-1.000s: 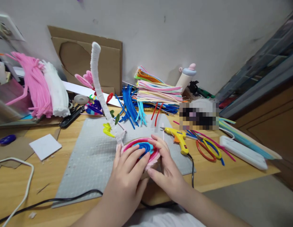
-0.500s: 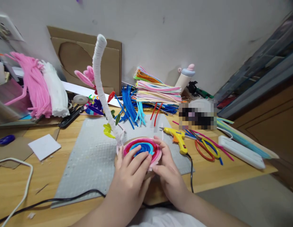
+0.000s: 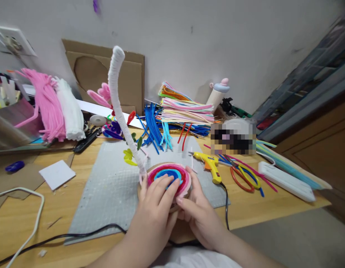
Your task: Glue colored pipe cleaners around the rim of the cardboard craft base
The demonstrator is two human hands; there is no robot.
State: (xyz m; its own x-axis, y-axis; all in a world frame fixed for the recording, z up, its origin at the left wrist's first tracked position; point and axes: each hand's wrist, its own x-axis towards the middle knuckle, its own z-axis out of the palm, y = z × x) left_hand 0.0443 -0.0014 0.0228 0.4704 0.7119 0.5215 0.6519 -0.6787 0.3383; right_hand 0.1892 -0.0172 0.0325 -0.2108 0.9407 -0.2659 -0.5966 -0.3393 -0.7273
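A round cardboard base [image 3: 186, 190] carries coiled pipe cleaners on top, blue in the centre, then red and pink rings. My left hand [image 3: 154, 199] rests over its near left part, fingertips pressing on the coils and the rest of the grip hidden. On the right side, my right hand [image 3: 199, 204] grips the rim, thumb at the near edge and fingers around the far side. A tall white wrapped stem [image 3: 116, 93] rises, tilted left, from the base's left edge. Beside the stem show pink petals [image 3: 101, 95], green leaves [image 3: 137, 141] and yellow loops [image 3: 129, 157].
The base is over a grey cutting mat [image 3: 111, 186]. To the right lie a yellow glue gun [image 3: 210, 163], scissors [image 3: 246, 178] and a white power strip [image 3: 285, 181]. Pipe-cleaner bundles [image 3: 186, 109] line the back. A black cord [image 3: 91, 232] crosses the front left.
The view has shifted slightly, so the scene sits a little lower and farther right. My left fingers have drawn back a little towards me on the coils; my right hand still holds the rim.
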